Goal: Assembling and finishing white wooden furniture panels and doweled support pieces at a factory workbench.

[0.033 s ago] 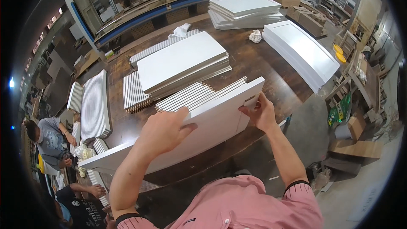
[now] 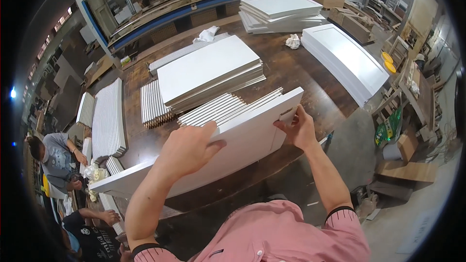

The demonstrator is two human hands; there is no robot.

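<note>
White panel [image 2: 239,155] sits below left fingers [image 2: 208,129] (right fingers [image 2: 303,114] grip its end).

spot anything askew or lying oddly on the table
Mildly, yes. The far stack is askew: its edges don't line up. A crumpled white wad lies loose beside the right stack, and another wad by the back strips, untidy among stacked pieces. I see no spill.

Two co-workers [image 2: 59,159] are at the left; far right, a green bag [image 2: 388,127] lies near a brown box [image 2: 409,144].
</note>
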